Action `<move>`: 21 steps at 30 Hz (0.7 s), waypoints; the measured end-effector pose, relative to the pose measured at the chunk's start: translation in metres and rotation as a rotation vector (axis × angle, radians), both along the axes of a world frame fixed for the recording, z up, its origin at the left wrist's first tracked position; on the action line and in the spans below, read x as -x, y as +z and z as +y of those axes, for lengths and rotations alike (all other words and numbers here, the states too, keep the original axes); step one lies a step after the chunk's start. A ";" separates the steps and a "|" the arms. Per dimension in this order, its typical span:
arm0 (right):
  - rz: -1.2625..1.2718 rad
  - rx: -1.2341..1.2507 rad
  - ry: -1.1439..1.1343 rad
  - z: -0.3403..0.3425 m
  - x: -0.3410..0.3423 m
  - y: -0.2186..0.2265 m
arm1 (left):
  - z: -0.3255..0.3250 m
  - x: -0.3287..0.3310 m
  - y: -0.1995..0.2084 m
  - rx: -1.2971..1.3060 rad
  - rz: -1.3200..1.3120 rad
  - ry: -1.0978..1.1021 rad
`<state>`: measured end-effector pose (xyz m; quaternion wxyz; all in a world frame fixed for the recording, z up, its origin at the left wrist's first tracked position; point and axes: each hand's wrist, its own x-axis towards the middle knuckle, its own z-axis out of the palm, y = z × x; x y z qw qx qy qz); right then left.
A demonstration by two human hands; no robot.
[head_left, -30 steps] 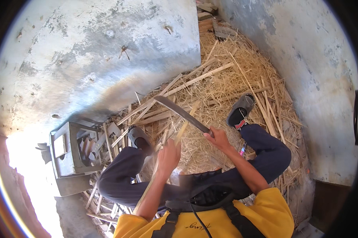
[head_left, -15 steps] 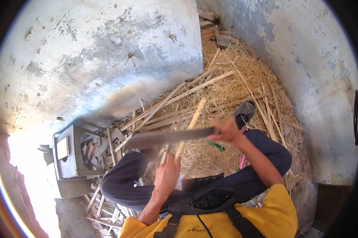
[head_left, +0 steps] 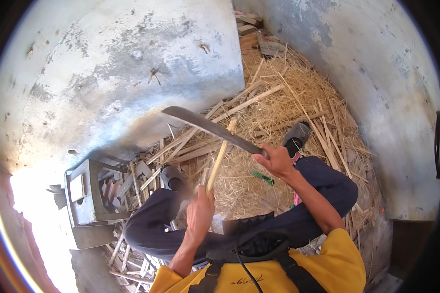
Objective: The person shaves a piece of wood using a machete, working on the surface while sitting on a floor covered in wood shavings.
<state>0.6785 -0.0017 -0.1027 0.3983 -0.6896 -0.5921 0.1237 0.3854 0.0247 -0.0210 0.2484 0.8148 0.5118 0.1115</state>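
The left hand (head_left: 199,212) is closed around the lower end of a thin bamboo stick (head_left: 220,157), holding it nearly upright so that it leans a little to the right. The right hand (head_left: 277,161) is clenched on the handle of a long, dark machete (head_left: 208,127). Its blade runs up and to the left from the fist and crosses the upper part of the stick; whether the edge touches the stick there cannot be told.

Both hands work above the person's bent legs in dark trousers (head_left: 322,188), with a yellow shirt (head_left: 337,263) at the lower edge. A grey shoe (head_left: 172,177) sits just left of the stick and another shoe (head_left: 297,133) lies beyond the right hand.

To the left stands a grey metal box (head_left: 86,198). Straw (head_left: 288,105) and split bamboo strips (head_left: 249,100) cover the ground ahead, up to the grey plastered walls (head_left: 108,63).
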 end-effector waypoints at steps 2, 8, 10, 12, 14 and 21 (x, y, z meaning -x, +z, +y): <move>-0.095 -0.078 0.097 -0.002 0.008 0.009 | -0.001 -0.001 0.001 0.011 0.013 0.016; -0.054 0.095 0.083 0.006 -0.025 0.001 | 0.002 0.014 -0.010 -0.023 0.019 -0.065; 0.232 0.124 0.164 0.005 -0.013 -0.008 | 0.007 0.018 -0.008 0.036 -0.107 -0.069; 0.789 0.295 0.314 0.002 -0.005 0.004 | 0.010 0.018 0.003 0.196 -0.206 -0.086; 1.140 0.368 0.410 -0.012 0.000 0.014 | 0.014 0.020 0.009 0.354 -0.305 -0.108; 1.377 0.136 0.160 -0.029 -0.006 0.030 | 0.029 0.035 0.014 1.277 -0.699 -0.052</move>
